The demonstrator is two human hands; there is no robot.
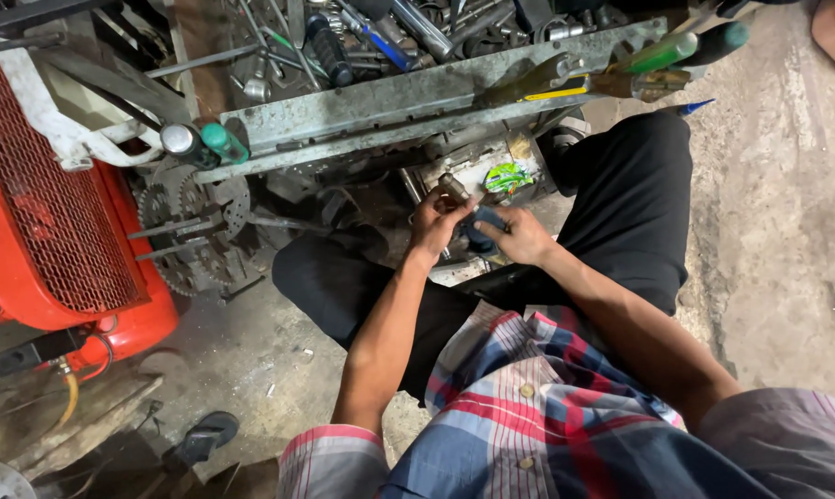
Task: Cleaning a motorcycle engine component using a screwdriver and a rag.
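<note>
Dull metal part (pixel 453 188); dark cloth (pixel 485 228); rough concrete floor (pixel 787 231).

Red-blue plaid shirt (pixel 528 407), blk trousers (pixel 630 203), orange machine (pixel 48 231).

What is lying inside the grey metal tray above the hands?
The tray holds a heap of hand tools: sockets, wrenches and a blue-handled screwdriver. Its bottom is covered by the pile. The picture's upper edge cuts off its far side.

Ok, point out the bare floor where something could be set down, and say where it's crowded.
Bare concrete floor lies right of the black-trousered knee. A smaller patch sits between the orange machine and the left arm. Crowded: the metal tool tray, and around both hands, which grip a small metal part above clutter.
</note>
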